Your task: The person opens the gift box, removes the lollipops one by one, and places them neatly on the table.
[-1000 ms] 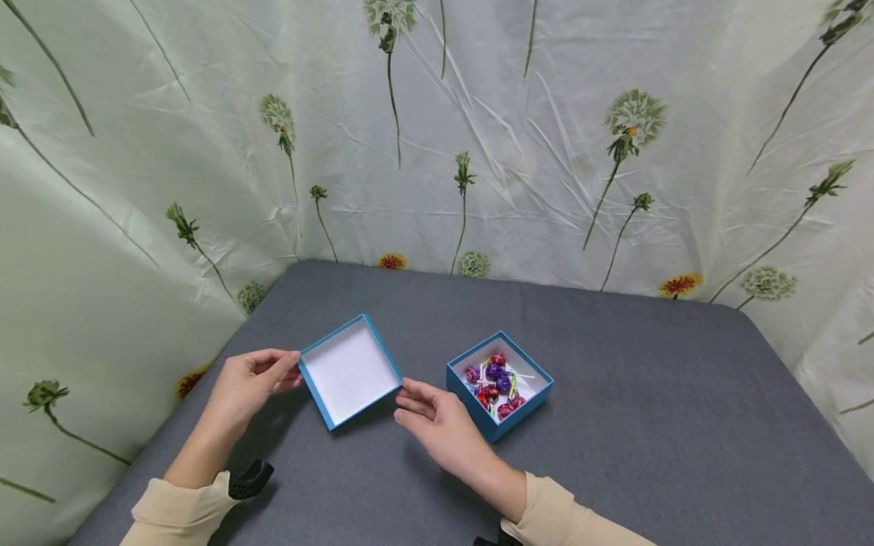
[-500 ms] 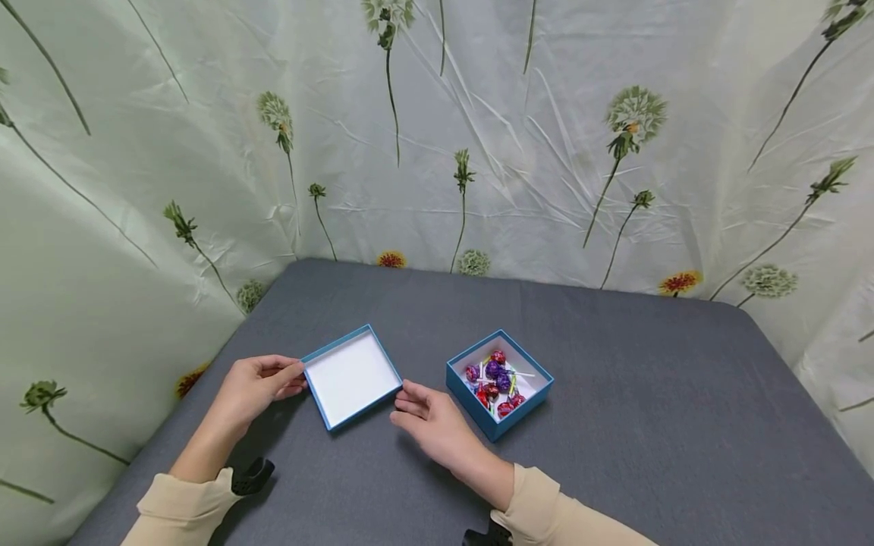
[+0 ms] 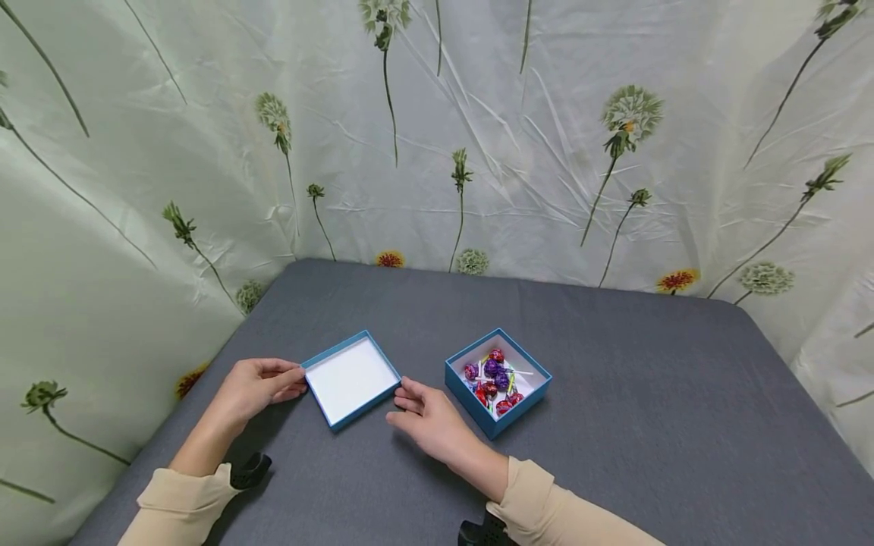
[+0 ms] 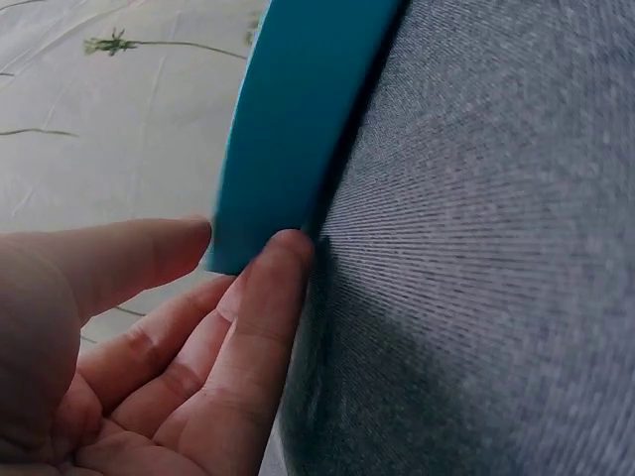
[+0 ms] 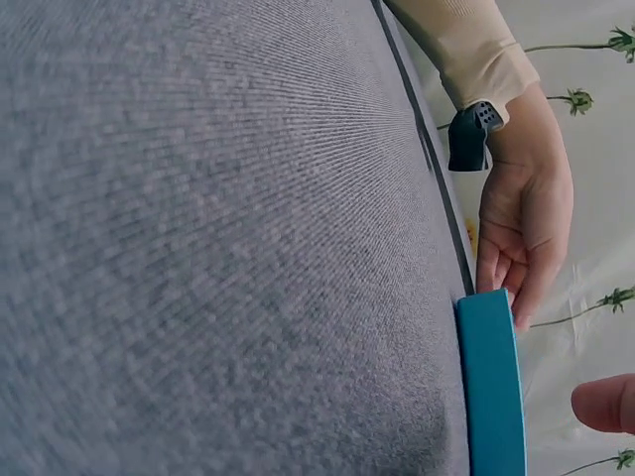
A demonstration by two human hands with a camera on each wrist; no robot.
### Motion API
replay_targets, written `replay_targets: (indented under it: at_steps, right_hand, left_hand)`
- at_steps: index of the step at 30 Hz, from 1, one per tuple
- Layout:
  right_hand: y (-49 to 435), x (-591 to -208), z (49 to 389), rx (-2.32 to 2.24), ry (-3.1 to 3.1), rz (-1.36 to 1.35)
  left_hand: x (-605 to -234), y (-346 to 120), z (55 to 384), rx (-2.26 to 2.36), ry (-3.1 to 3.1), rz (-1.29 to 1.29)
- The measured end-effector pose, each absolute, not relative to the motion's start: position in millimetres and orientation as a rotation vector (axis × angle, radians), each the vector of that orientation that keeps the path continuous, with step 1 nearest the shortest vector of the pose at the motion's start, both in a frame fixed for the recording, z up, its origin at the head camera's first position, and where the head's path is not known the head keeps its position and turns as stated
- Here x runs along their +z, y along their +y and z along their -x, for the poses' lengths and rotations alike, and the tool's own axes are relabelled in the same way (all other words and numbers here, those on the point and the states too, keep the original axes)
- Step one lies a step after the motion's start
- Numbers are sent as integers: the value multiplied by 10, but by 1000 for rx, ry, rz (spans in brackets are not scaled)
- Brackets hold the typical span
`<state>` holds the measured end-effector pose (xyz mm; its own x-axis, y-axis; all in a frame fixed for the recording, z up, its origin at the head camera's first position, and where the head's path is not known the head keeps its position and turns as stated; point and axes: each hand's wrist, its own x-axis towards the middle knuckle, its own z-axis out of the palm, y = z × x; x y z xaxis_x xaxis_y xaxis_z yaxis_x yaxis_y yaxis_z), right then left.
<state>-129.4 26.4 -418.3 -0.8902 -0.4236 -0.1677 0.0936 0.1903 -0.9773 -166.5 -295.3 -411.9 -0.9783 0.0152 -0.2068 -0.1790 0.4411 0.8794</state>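
Note:
A square blue box lid (image 3: 351,379) with a white inside lies hollow side up on the grey cloth. My left hand (image 3: 256,394) pinches its left corner; in the left wrist view the thumb (image 4: 169,248) is at the upper rim and a finger at the lower edge. At the lid's right corner, my right hand (image 3: 437,425) touches with its fingertips, thumb held away from the lid. Right of that hand stands the matching blue box (image 3: 508,421), uncovered, holding several lollipops (image 3: 501,379) in red and purple wrappers.
Grey cloth (image 3: 649,409) covers the table and stretches far to the right of the box. A pale curtain (image 3: 532,152) printed with dandelions hangs behind and to the left. Black wrist cameras (image 3: 249,472) sit under both cuffs.
The lid has come down from a tilt to lie flat on the cloth, held at its left corner. The right thumb has moved slightly away from it. The box stays in place.

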Motion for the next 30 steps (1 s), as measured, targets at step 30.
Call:
replay_targets:
  at_steps: [30]
  right_hand:
    - [1243,-3473,1214,-1669,2198,678]
  left_hand:
    - [-3663,-1859,1435,1444,2767,-447]
